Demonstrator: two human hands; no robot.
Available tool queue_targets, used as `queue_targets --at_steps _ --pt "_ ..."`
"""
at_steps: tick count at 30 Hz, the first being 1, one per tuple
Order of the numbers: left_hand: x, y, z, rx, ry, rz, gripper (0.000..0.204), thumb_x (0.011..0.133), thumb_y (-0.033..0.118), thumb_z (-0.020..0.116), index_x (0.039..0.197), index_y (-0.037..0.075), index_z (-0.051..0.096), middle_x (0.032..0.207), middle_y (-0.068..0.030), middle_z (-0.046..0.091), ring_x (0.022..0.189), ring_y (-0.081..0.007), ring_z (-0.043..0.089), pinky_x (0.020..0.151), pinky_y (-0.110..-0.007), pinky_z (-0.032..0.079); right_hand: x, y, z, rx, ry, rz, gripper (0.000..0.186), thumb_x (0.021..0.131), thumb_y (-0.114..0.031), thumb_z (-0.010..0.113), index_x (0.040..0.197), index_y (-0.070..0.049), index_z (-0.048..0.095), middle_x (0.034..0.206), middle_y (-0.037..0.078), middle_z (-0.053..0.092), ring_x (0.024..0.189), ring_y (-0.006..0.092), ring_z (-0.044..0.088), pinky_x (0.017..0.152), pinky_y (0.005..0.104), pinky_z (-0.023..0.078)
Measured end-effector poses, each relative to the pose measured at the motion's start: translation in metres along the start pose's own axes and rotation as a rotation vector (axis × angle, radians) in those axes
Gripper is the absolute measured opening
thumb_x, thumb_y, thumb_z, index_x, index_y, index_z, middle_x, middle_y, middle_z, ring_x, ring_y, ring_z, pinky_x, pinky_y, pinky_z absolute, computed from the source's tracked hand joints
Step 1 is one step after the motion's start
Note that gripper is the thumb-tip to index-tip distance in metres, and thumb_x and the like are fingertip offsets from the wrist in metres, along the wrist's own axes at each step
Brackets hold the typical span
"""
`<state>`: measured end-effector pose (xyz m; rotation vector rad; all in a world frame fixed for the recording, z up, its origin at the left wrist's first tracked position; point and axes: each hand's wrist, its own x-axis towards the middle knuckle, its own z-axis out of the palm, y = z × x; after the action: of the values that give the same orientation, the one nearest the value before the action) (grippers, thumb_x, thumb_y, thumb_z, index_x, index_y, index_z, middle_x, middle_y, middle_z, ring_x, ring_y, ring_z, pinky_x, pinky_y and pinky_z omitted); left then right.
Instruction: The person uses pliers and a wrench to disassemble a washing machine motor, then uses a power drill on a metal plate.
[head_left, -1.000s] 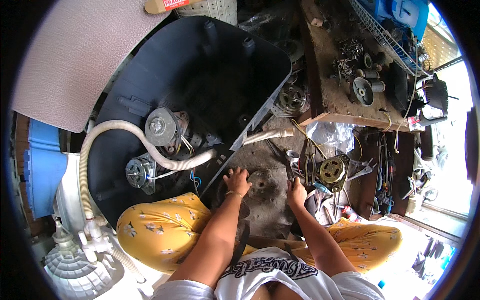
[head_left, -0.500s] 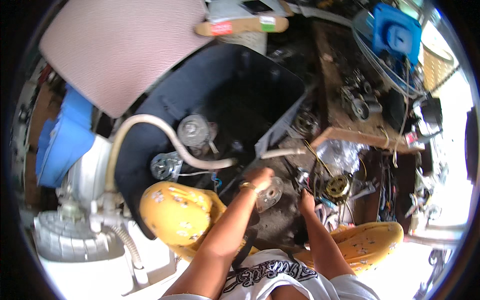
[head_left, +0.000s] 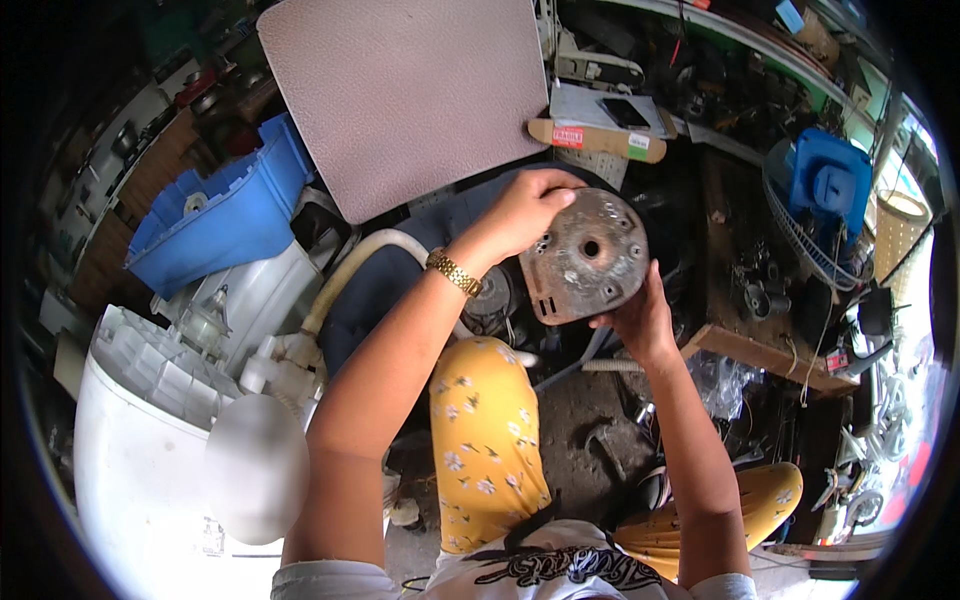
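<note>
A worn grey metal cover plate [head_left: 588, 262], rounded with one flatter edge, is held up in front of me. It has a round hole in its middle, smaller holes around it and short slots near one corner. My left hand [head_left: 535, 208], with a gold watch on the wrist, grips its upper left edge. From below and the right, my right hand [head_left: 645, 318] clasps its lower edge, its fingers partly hidden behind the plate. Behind the plate, a round metal motor part [head_left: 490, 303] lies in a dark tub [head_left: 368, 310].
A pale hose [head_left: 375, 243] arches over the tub. White plastic machine housing [head_left: 140, 420] and a blue plastic bin [head_left: 215, 210] stand left. A pink panel [head_left: 410, 100] leans behind. A wooden bench [head_left: 735, 345] with metal parts is right; a dark hooked tool [head_left: 606, 445] lies on the floor.
The plate has risen from near the floor to in front of me. My right hand has left the clutter by my right knee and joined the left on it. The view has shifted upward.
</note>
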<state>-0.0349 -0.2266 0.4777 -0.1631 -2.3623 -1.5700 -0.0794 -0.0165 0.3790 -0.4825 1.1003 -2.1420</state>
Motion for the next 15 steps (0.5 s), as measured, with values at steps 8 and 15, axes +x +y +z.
queue_targets --at_steps 8,15 --pt "-0.039 -0.064 -0.08 -0.344 0.137 -0.353 0.035 0.095 0.026 0.058 0.124 0.007 0.057 0.111 -0.0029 0.062 0.101 -0.0117 0.057 0.088 -0.03 0.047 0.087 0.023 0.045 -0.118 -0.016 0.104 0.025 0.096 -0.014 0.051 0.12 -0.007 0.054 0.101 0.006 0.063 0.076 0.0157 0.065 0.05 0.0266 0.057" --pt "-0.178 -0.187 -0.135 -0.682 0.322 -0.614 0.052 0.095 0.049 0.05 0.129 0.011 0.051 0.101 -0.0036 0.06 0.078 -0.0133 0.06 0.072 -0.031 0.052 0.139 0.107 0.068 -0.198 -0.108 0.393 0.022 0.094 -0.015 0.056 0.116 -0.01 0.056 0.096 0.004 0.06 0.074 0.0157 0.061 0.053 0.0279 0.056"
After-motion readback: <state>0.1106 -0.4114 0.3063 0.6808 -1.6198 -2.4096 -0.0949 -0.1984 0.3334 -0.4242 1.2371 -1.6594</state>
